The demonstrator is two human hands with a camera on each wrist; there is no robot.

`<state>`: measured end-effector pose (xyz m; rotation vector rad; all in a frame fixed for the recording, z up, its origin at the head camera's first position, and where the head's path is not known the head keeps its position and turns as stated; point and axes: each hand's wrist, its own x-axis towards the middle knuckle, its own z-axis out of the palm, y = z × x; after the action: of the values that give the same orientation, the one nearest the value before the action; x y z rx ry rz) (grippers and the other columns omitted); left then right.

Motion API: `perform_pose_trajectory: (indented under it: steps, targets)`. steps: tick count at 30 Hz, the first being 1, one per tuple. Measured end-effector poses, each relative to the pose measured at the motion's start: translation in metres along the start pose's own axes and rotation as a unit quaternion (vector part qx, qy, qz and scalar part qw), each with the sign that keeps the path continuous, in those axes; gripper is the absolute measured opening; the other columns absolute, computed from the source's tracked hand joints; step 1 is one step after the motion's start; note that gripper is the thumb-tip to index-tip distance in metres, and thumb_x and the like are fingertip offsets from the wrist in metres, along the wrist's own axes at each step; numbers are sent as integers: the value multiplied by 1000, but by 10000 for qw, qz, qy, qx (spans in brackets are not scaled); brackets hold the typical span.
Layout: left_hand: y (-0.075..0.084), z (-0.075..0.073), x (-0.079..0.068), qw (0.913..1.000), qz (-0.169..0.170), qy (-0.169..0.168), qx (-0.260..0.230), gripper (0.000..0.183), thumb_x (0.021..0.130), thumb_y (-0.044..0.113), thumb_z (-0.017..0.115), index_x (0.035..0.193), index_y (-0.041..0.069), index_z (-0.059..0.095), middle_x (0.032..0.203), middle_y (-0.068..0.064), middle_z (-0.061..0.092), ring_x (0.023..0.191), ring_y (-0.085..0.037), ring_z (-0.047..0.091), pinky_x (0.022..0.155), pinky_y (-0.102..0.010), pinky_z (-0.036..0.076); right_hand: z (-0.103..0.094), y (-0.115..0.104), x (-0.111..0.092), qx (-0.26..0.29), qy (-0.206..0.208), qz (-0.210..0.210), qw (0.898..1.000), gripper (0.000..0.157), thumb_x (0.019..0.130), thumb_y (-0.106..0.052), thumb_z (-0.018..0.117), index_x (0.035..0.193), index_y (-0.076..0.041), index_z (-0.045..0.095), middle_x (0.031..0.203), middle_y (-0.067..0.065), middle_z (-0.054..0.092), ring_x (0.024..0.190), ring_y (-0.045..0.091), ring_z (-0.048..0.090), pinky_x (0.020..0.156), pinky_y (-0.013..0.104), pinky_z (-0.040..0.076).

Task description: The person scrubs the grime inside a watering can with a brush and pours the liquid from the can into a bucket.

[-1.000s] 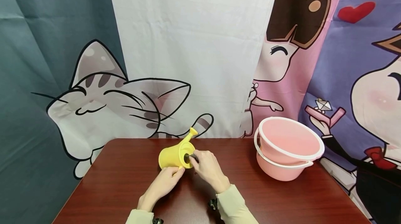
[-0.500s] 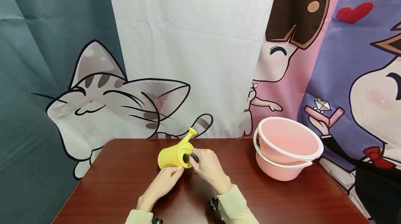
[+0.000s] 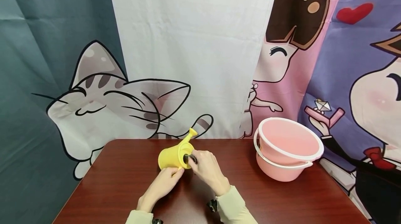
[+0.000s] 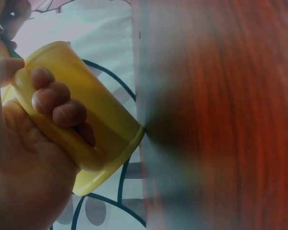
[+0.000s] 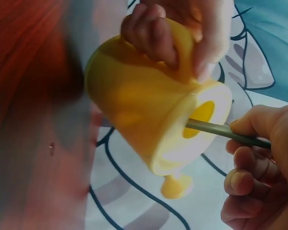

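Note:
A yellow watering can point(image 3: 170, 157) is tipped on its side, its opening towards the right and its spout pointing up in the head view. My left hand point(image 3: 167, 181) grips it by the handle point(image 4: 53, 127), fingers curled through the loop. My right hand point(image 3: 206, 170) pinches a slim dark stick-like handle point(image 5: 230, 132) between thumb and fingers. That stick runs into the can's round opening point(image 5: 201, 117); its far end is hidden inside. In the left wrist view the can's base rim lies right at the tabletop.
Two pink buckets point(image 3: 286, 173) with white rims stand nested at the right of the brown table point(image 3: 125, 185). A printed cloth point(image 3: 191, 43) hangs behind the table's back edge.
The right hand has shifted slightly, and the dark stick's angle in the can's opening has changed, showing more of it. The left hand and can stay nearly still.

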<state>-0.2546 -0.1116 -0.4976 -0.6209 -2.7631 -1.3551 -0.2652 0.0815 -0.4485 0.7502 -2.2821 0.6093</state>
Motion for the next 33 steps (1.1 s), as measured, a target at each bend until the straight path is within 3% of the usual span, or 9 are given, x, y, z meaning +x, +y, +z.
perform_pose_trajectory:
  steps: [6, 13, 28, 33]
  targets:
    - [1, -1, 0, 9999, -70, -54, -49, 47, 103, 35, 50, 60, 17, 44, 53, 11, 34, 47, -4, 31, 48, -21, 31, 12, 3, -4, -30, -135, 255, 9996, 33, 83, -12, 71, 63, -20, 46, 56, -12, 32, 49, 8, 36, 46, 23, 33]
    - [1, -1, -1, 10000, -65, -29, -33, 47, 103, 35, 49, 61, 16, 43, 54, 10, 34, 47, -5, 30, 48, -22, 31, 17, 4, -5, -38, -193, 273, 9994, 33, 85, -14, 71, 64, -20, 46, 55, -12, 34, 49, 8, 36, 46, 23, 33]
    - [-1, 1, -1, 10000, 26, -18, -32, 47, 103, 39, 49, 61, 18, 43, 54, 11, 34, 48, -3, 30, 49, -21, 31, -10, -2, 3, -70, -157, 8, 9999, 34, 82, -9, 70, 64, -21, 44, 58, -12, 33, 51, 6, 36, 48, 22, 33]
    - [-1, 1, 1, 10000, 27, -29, -37, 49, 103, 41, 48, 60, 18, 43, 54, 11, 34, 48, -3, 30, 48, -21, 31, -17, -5, 4, -415, -139, -191, 9989, 37, 80, -10, 72, 62, -21, 43, 57, -12, 32, 50, 6, 36, 47, 23, 33]
